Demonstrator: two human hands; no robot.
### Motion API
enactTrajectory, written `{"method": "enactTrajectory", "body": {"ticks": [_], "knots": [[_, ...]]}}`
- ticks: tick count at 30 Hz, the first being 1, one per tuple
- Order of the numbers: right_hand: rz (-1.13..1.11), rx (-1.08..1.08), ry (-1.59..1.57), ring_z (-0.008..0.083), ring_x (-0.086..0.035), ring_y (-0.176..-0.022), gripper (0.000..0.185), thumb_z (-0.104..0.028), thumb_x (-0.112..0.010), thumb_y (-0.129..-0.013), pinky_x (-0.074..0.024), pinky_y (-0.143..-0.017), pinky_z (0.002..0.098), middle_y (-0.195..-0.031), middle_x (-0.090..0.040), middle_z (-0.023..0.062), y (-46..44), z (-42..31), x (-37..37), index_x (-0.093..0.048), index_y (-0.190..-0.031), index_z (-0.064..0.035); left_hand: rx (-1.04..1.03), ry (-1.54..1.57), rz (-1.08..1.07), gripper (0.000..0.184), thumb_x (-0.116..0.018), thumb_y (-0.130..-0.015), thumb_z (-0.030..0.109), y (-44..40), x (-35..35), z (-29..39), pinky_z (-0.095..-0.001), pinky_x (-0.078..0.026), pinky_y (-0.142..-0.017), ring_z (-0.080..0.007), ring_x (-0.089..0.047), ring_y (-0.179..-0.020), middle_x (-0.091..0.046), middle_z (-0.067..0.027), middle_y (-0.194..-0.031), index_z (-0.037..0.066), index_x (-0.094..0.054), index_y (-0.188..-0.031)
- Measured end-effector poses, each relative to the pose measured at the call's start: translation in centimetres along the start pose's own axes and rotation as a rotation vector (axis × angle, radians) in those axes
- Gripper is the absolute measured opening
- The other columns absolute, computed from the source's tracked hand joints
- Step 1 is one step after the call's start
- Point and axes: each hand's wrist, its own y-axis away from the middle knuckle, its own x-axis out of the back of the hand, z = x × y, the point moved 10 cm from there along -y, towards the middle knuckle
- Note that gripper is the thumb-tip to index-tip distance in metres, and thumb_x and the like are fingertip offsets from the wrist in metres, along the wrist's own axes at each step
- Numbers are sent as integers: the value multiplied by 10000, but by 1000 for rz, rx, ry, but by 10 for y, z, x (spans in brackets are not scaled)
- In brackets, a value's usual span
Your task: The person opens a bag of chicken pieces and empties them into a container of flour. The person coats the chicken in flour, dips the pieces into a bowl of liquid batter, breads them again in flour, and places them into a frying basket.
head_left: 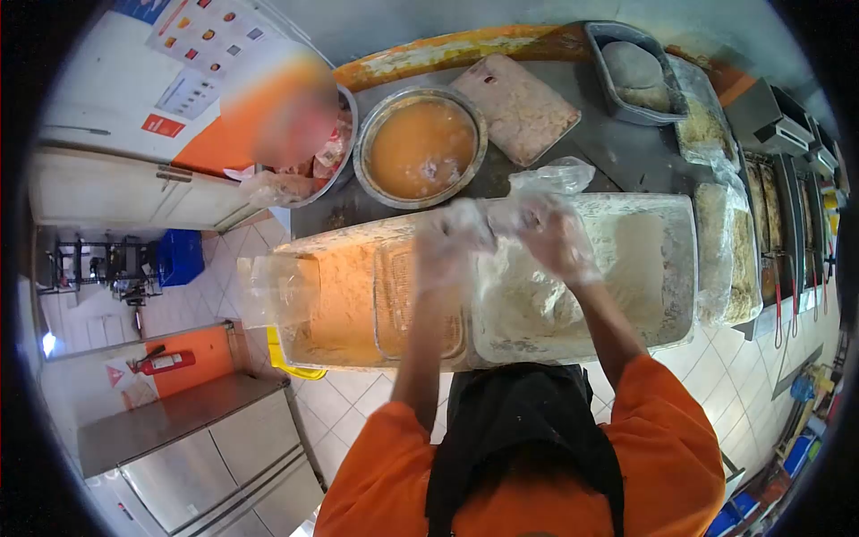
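Observation:
My left hand (455, 234), in a clear plastic glove, is raised over the middle of a long white tub (349, 228). Close beside it, my right hand (557, 240), also gloved, is above the pale flour (537, 300) in the tub's right part. Both hands are smeared by motion; their fingers and anything in them cannot be made out. Below my left hand, a wire basket (394, 300) lies on orange-tinted flour (344, 309) in the left part.
Behind the tub stand a metal bowl of orange liquid (420, 148), a bowl with plastic-bagged contents (333, 157), a flour-dusted board (519, 107) and a grey bin (667, 107). A crumpled clear bag (553, 176) lies by the tub's rim. Fryers (778, 215) are at the right.

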Motion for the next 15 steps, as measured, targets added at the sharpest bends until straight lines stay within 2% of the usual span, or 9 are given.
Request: {"method": "enactTrajectory", "body": {"ticks": [1, 3, 5, 8, 11, 13, 14, 15], "knots": [[108, 113, -11, 312, -625, -983, 289, -211, -634, -794, -488, -830, 385, -1089, -645, 155, -20, -20, -5, -665, -1038, -59, -63, -29, 19, 154, -674, -789, 126, -29, 28, -5, -292, -504, -596, -144, -640, -660, -671, -108, -761, -4, -661, -870], [65, -9, 42, 335, -613, -1018, 298, -238, -570, -813, -483, -850, 400, -1119, -634, 168, -64, -43, -27, -661, -1044, -72, 64, -629, 240, 304, -692, -768, 240, -43, 60, 55, -333, -510, -689, -172, -654, -776, -667, -99, -788, -21, -647, -917], [28, 24, 101, 353, -611, -1017, 332, -301, -556, -818, -480, -859, 409, -1080, -645, 176, -104, -59, -53, -657, -1057, -95, 40, -779, 306, 395, -661, -752, 329, -79, 83, 58, -373, -499, -792, -275, -661, -923, -684, -173, -933, -5, -660, -964], [-41, -121, 172, 319, -603, -1043, 286, -313, -520, -881, -476, -885, 394, -1144, -627, 132, -161, -10, -118, -649, -1049, -120, -177, -1252, 128, 391, -596, -828, 376, -180, 108, -11, -376, -495, -815, -327, -645, -922, -669, -183, -983, 6, -668, -932], [74, -246, 144, 326, -633, -966, 251, -292, -529, -869, -503, -831, 412, -1079, -649, 131, -189, 39, -146, -675, -982, -121, 115, -985, 218, 406, -562, -838, 398, -167, 112, 13, -385, -494, -821, -337, -630, -963, -650, -193, -1003, 27, -678, -953], [69, -139, 64, 331, -642, -930, 250, -292, -537, -863, -514, -802, 413, -1044, -661, 131, -182, 28, -139, -680, -953, -107, -200, -1168, 130, 351, -554, -852, 349, -184, 107, 4, -389, -493, -784, -335, -631, -899, -645, -185, -937, 25, -665, -931], [69, -95, 26, 333, -647, -912, 251, -292, -541, -860, -520, -788, 413, -1027, -668, 132, -171, 19, -126, -683, -939, -100, -282, -1151, 83, 321, -560, -851, 324, -177, 101, 2, -396, -489, -787, -333, -628, -892, -646, -180, -928, 31, -662, -933], [-2, 37, 22, 327, -648, -915, 261, -297, -544, -861, -519, -792, 409, -1020, -671, 133, -156, 5, -118, -681, -956, -97, -362, -1133, 34, 291, -565, -850, 299, -169, 95, 1, -402, -484, -790, -332, -625, -886, -648, -175, -919, 36, -660, -934]]}}
